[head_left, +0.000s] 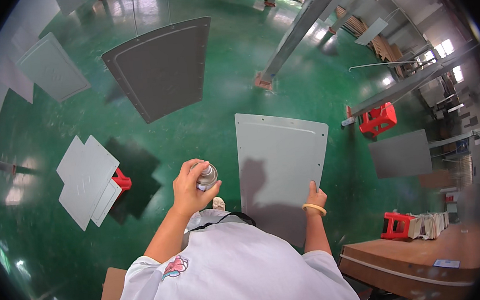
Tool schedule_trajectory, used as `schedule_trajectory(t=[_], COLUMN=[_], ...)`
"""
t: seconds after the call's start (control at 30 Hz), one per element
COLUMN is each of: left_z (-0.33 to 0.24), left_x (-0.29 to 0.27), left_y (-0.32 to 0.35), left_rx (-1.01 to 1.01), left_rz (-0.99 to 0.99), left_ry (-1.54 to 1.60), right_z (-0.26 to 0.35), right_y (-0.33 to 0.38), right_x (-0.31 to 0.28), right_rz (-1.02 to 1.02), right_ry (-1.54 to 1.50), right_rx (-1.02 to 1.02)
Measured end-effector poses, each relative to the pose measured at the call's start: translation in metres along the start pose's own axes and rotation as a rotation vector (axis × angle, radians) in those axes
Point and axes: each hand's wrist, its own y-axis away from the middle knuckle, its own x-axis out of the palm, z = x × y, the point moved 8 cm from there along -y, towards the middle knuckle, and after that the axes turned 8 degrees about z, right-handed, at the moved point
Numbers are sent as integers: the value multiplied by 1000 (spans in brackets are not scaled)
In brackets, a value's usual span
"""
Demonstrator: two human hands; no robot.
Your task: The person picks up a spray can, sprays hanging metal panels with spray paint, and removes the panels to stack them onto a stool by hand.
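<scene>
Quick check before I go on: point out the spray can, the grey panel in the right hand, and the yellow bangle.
Spray can (209, 181), head view: round end facing the camera.
Grey panel (280, 166), head view: middle of its flat face.
Yellow bangle (314, 207), head view: its band.

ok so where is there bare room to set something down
Green floor shows bare between the held grey panel and the darker panel at far right, and, shadowed, between the overlapping pale panels and the left hand. Crowded: the mostly covered red stool; between spray can and held panel, only a narrow gap.
</scene>
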Motion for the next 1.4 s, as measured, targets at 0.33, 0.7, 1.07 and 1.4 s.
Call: schedule_trajectory(t=[0.33,0.7,1.07,1.4], left_z=[20,29,24,32], left_x=[-30,-53,-101,-173], left_y=[42,112,207,267], left_rx=[-103,-442,-605,-658], left_rz=[-129,-308,-585,-675], left_ry=[-70,-35,-125,-181], right_z=[1,22,127,213], right_y=[2,-3,35,105], right_x=[-12,45,151,210], right_rz=[25,334,676,613], right_ry=[58,44,-38,-39], right_rx=[-34,-112,-400,-584])
